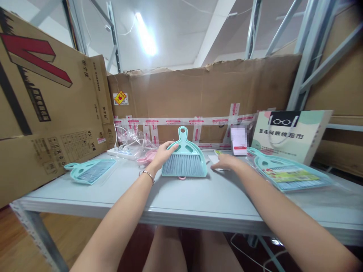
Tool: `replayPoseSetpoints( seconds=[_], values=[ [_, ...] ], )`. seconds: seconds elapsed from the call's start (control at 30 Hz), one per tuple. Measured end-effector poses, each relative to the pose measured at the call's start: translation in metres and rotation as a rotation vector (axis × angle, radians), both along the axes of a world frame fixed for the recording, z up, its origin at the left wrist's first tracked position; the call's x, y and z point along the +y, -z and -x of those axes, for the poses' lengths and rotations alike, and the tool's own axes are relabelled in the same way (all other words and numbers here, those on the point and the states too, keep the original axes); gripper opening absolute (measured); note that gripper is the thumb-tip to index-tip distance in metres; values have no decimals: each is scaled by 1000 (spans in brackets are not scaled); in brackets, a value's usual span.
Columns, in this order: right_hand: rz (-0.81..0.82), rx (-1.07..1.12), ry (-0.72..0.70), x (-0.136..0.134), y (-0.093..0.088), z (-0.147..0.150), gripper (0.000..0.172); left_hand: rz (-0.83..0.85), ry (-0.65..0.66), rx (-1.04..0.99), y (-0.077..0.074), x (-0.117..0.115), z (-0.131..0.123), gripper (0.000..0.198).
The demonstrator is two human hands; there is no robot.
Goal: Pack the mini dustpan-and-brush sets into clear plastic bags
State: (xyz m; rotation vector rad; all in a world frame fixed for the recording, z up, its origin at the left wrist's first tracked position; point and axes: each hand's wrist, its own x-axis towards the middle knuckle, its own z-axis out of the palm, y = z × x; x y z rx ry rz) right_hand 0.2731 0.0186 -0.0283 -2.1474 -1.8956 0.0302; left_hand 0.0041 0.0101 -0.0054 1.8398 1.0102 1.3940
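Observation:
A small teal dustpan with a brush nested in it (pixel 185 158) lies in the middle of the grey table (pixel 198 200). My left hand (pixel 163 152) rests on its left upper edge, fingers curled over the rim, a bracelet on the wrist. My right hand (pixel 227 162) lies just right of the dustpan, palm down, over a small white card (pixel 213 158) on the table; its fingers are mostly hidden.
A second teal dustpan set (pixel 89 170) lies at the left. A stack of bagged sets (pixel 289 173) lies at the right, behind it a paper bag (pixel 292 134). Clear plastic wrap and a white power strip (pixel 127 151) sit at the back left. Cardboard walls (pixel 204 94) surround the table.

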Motion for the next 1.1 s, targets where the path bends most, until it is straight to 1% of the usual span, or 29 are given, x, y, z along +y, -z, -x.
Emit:
replayPoseSetpoints(
  seconds=[0.1, 0.27, 0.4, 0.5, 0.57, 0.6, 0.63, 0.73, 0.77, 0.8, 0.93, 1.03, 1.1],
  values=[
    [68, -78, 25, 0, 2, 16, 30, -19, 2, 6, 1, 1, 0, 37],
    [76, -133, 59, -3, 1, 23, 32, -18, 6, 1, 2, 2, 1, 38],
    [19, -108, 77, -3, 3, 24, 32, -20, 19, 4, 2, 2, 1, 39],
    [-52, -39, 82, -3, 2, 25, 40, -23, 20, 8, 2, 1, 1, 40],
    [-103, 1, 94, -3, -2, 21, 44, -13, 18, 5, 1, 1, 1, 39],
    [-147, 69, 105, -4, -5, 19, 43, -7, 13, 1, 1, 1, 1, 39],
    [-206, 193, 116, -4, -8, 15, 39, 1, 3, -6, 1, 2, 1, 39],
    [-384, 722, 113, -2, -16, 6, 23, 27, -45, -42, 2, 5, 3, 38],
    [-415, 880, 98, -2, -18, 5, 19, 32, -61, -58, 3, 6, 4, 38],
    [-425, 992, 79, -1, -19, 6, 16, 33, -74, -75, 3, 7, 4, 38],
    [-394, 1261, -16, -2, -23, 16, 12, 35, -124, -145, 6, 12, 6, 39],
    [-353, 1387, -98, -7, -28, 22, 13, 64, -140, -203, 6, 14, 7, 40],
    [-347, 1473, -167, -12, -31, 24, 11, 76, -166, -243, 7, 15, 7, 41]
  ],
)
